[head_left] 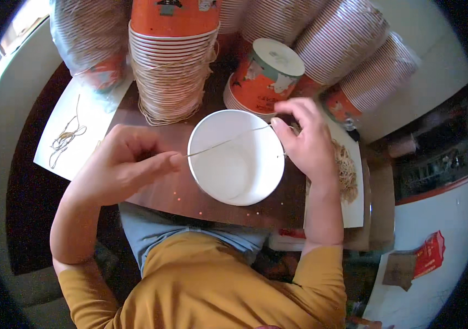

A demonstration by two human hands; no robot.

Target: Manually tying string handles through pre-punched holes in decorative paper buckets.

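A white paper bucket (234, 175) stands in front of me with its mouth facing up and nothing visible inside. Across that mouth runs a thin tan string (223, 143), drawn nearly straight between my hands. My left hand (127, 167) pinches one end between thumb and fingers, just left of the rim. At the right rim, my right hand (308, 142) has the other end at its thumb and forefinger. Small holes show in the bucket's wall near the right rim. The right hand's lower fingers are partly hidden.
Behind the bucket rises a tall stack of nested buckets (171, 77) with strings hanging round it. An upside-down orange bucket (264, 82) stands beside it. Wrapped stacks (344, 41) line the back. Loose strings lie on a white sheet (86, 145) at left; a string pile (345, 170) lies at right.
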